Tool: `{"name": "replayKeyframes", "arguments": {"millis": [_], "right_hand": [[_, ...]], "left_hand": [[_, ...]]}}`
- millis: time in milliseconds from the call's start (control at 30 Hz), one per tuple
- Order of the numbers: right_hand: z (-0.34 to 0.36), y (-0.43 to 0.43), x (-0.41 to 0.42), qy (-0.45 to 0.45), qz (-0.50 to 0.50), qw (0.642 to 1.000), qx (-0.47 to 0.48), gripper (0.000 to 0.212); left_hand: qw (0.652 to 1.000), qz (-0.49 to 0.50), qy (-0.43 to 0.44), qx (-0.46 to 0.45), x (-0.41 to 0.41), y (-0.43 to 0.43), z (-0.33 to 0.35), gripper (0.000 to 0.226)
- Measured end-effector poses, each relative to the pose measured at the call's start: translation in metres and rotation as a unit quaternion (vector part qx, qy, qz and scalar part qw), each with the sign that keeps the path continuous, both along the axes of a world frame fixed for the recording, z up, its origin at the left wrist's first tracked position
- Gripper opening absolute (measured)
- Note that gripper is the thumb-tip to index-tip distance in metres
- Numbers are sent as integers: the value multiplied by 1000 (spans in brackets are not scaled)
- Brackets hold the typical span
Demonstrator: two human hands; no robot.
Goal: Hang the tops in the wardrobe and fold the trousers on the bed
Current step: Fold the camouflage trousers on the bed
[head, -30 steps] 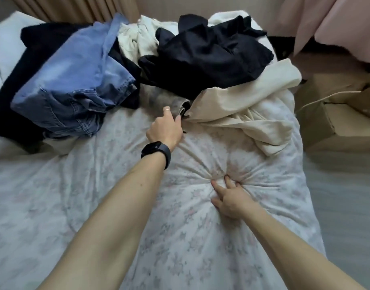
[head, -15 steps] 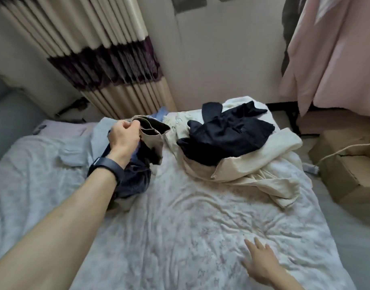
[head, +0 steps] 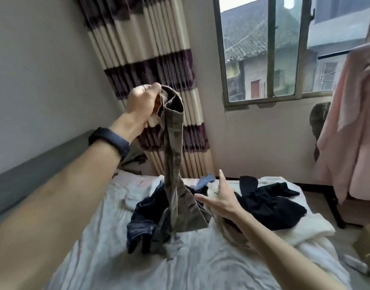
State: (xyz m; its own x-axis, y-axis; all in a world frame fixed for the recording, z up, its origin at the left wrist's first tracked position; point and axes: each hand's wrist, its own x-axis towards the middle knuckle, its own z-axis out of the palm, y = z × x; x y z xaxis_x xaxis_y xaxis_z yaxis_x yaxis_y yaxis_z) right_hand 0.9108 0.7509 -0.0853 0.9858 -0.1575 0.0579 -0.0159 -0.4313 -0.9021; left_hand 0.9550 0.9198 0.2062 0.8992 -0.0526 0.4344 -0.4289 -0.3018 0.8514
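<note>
My left hand [head: 143, 105], raised high, grips one end of a pair of grey-brown trousers [head: 174, 160]. They hang down in a long strip to the bed [head: 200, 266]. My right hand [head: 218, 198] is open with fingers spread, right beside the hanging trousers' lower part. Under them lies a heap of blue jeans [head: 141, 225]. A black garment [head: 270, 203] rests on cream clothing [head: 309, 229] at the right side of the bed.
A striped curtain [head: 150, 65] hangs behind the bed, next to a window [head: 270, 47]. A pink garment [head: 351, 130] hangs at the right edge. A cardboard box [head: 368, 243] stands beside the bed at the lower right. A grey headboard [head: 33, 174] runs along the left wall.
My left hand took hold of the grey-brown trousers and lifted them high off the pile. My right hand left the sheet and rose toward the hanging fabric. The view tilted upward.
</note>
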Motion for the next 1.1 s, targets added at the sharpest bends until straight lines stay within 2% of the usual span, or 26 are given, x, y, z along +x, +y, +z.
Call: {"name": "replayKeyframes", "arguments": {"millis": [33,67,133,200,233,300,367,400,433,500,533,633,700,733,833,933,1000,1100], "right_hand": [[15,12,3,0,25,1000,2,135],[29,25,2,9,62,998,4,124],[45,53,-3,11,133,991,14,78],[51,80,-12,-36,120,992,-5,15],[55,88,-17,-65,89,994,-6,10],[61,94,-23,-95,53,994,-11,28],[66,98,-32,-76,58,995,-37,79],[63,99,-34,-54,57,996,-42,94],[61,102,-36,-39,63,996,-54,89],[64,106,-40,-41,69,992,-98,36],[71,107,-41,-56,52,990,-116,24],[101,91,-41,-71,-49,987,-136,30],[122,82,-49,-91,-91,985,-117,30],[134,79,-53,-101,-100,985,-102,31],[177,78,-67,-138,-113,982,-59,33],[223,78,-70,-120,-137,982,52,32],[236,76,-75,-99,-143,980,93,30],[228,74,-87,-69,-137,983,103,29]], "left_hand": [[1000,-23,-11,-5,-12,5,17,36],[999,-40,-19,-6,-21,11,29,39],[999,-35,-17,5,-32,27,39,44],[1000,-18,-1,-11,-42,48,32,40],[1000,-22,10,-15,-48,55,27,35],[998,-54,37,-22,-64,59,21,27],[995,-87,41,-30,-83,56,23,32],[994,-97,36,-27,-90,50,27,36],[993,-105,31,-32,-101,45,34,37],[993,-100,17,-63,-116,43,50,35],[993,-81,7,-91,-120,51,58,34],[983,29,4,-179,-103,90,64,25],[976,141,37,-163,-82,125,43,21],[969,193,72,-138,-69,142,26,24],[944,278,170,-56,-50,172,-34,58],[946,261,187,34,-85,152,-83,67],[956,216,191,53,-114,124,-120,64],[966,14,240,99,-151,77,-171,57]]}}
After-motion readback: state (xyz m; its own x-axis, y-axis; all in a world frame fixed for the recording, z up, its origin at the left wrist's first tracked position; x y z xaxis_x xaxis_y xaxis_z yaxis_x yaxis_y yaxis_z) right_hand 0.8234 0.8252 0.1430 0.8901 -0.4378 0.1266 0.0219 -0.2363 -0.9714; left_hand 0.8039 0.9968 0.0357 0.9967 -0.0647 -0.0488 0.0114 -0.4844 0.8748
